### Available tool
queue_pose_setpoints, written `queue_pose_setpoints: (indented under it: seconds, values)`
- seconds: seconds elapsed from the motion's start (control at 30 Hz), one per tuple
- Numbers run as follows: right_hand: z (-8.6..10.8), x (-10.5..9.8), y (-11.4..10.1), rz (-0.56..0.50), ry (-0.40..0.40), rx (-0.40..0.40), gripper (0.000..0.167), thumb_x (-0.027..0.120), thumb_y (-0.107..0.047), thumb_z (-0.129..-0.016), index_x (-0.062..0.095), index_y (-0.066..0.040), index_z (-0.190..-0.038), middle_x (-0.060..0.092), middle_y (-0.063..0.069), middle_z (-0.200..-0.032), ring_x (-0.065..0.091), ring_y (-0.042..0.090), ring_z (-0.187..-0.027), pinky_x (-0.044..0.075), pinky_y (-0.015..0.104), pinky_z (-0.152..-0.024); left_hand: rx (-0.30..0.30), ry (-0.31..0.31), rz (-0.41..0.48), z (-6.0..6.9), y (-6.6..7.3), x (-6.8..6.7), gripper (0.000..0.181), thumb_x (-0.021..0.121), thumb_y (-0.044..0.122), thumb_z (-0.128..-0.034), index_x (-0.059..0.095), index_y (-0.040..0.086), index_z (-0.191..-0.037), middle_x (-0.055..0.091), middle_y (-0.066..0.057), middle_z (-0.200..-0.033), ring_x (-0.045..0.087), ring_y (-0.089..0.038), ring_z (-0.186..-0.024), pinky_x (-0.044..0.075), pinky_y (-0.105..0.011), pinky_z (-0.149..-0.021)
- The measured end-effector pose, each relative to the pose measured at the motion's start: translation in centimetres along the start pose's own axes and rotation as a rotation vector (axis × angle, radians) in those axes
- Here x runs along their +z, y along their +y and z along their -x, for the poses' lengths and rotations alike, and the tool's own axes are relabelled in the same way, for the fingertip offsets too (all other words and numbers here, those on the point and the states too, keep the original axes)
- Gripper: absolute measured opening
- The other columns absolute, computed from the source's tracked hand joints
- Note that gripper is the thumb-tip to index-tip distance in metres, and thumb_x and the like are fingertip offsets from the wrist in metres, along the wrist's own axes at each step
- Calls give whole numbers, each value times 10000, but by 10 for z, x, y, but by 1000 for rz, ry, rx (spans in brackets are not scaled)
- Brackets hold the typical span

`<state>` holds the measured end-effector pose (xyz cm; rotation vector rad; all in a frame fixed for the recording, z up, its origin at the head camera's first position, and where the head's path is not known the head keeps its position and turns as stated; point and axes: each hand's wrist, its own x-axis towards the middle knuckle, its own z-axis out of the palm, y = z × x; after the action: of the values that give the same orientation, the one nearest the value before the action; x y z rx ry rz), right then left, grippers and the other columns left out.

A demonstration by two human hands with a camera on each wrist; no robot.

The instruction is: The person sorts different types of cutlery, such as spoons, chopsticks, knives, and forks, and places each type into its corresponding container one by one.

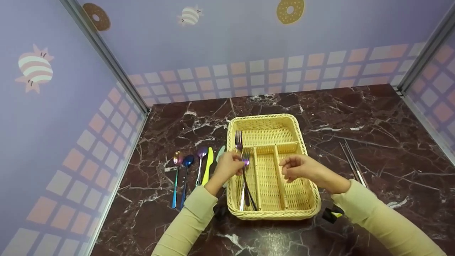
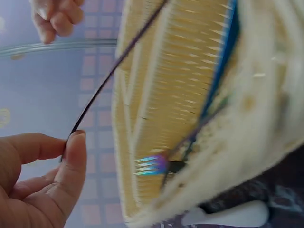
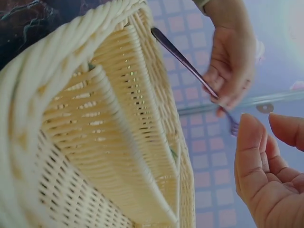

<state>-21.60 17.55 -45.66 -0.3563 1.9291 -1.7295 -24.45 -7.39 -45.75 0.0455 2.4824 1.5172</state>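
Observation:
My left hand [image 1: 229,166] [image 2: 42,175] [image 3: 232,61] pinches a dark purplish fork [image 2: 111,71] [image 3: 185,59] between thumb and fingers, above the left long compartment of the yellow wicker basket [image 1: 270,215] [image 3: 28,85]. Beneath it more cutlery lies in that compartment, including a fork [image 1: 239,140] whose tines point to the back. Rainbow-coloured tines [image 2: 153,165] show there in the left wrist view. Over the right side of the basket hovers my right hand [image 1: 305,169] [image 2: 58,19] [image 3: 275,166], fingers loosely bent, thumb apart, holding nothing.
Left of the basket lie several spoons [image 1: 188,160], a yellow-green knife [image 1: 207,167] and a pale green piece [image 1: 220,153]. Metal chopsticks [image 1: 352,161] lie to the right. A small black object [image 1: 331,214] sits by the basket's front right corner. Patterned panels [image 1: 227,42] enclose the marbled table.

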Motion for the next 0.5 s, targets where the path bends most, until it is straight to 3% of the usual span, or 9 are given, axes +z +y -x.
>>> queue_pose_setpoints:
  seconds: [0.07, 0.13, 0.23, 0.27, 0.33, 0.4, 0.5]
  values:
    - [2, -4, 2, -5, 2, 3, 194, 609, -29, -824, 523, 28, -988, 576, 34, -809, 602, 165, -724, 540, 286, -693, -31, -24, -98, -2, -7, 4, 61, 533, -67, -764, 594, -63, -759, 517, -25, -480, 504, -81, -378, 540, -292, -471]
    - [3, -6, 4, -11, -1, 0, 184, 607, -26, -825, 520, 23, -980, 571, 19, -798, 599, 154, -715, 541, 280, -684, -39, -47, -198, -4, -12, 8, 225, 495, -82, -744, 455, 49, -565, 428, 24, -417, 482, -75, -346, 486, -239, -392]
    - [4, -9, 4, -4, -6, -6, 157, 602, -27, -830, 525, -6, -965, 573, 22, -791, 592, 131, -698, 544, 273, -665, -1, -45, -344, -6, -16, 15, 368, 477, -93, -717, 300, 145, -498, 372, 31, -398, 430, -67, -319, 344, -171, -321]
    - [4, -9, 4, -3, -7, -7, 151, 601, -28, -831, 526, -16, -962, 573, 25, -792, 590, 126, -695, 544, 272, -660, 7, -42, -378, -6, -16, 17, 348, 480, -95, -716, 335, 136, -500, 394, 16, -417, 423, -74, -322, 312, -164, -321]
    - [4, -10, 4, 0, -6, -1, 149, 600, -36, -837, 529, -25, -968, 572, 21, -789, 589, 113, -690, 544, 268, -650, 23, -34, -429, -5, -17, 20, 223, 495, -103, -717, 460, 61, -570, 480, -46, -513, 426, -105, -378, 316, -182, -349]
    - [4, -11, 4, -1, -12, 5, 152, 594, -38, -843, 528, -23, -979, 571, 15, -793, 589, 103, -689, 544, 266, -644, 21, -32, -460, -3, -17, 23, 98, 497, -105, -726, 551, -46, -783, 560, -131, -648, 454, -148, -431, 353, -215, -373]
    - [3, -12, 4, -5, -15, 17, 152, 590, -35, -846, 535, -36, -987, 574, -3, -796, 593, 95, -688, 542, 261, -640, 20, -41, -500, -1, -15, 26, 295, 473, -126, -738, 527, -120, -1027, 581, -196, -816, 434, -177, -542, 360, -248, -441]
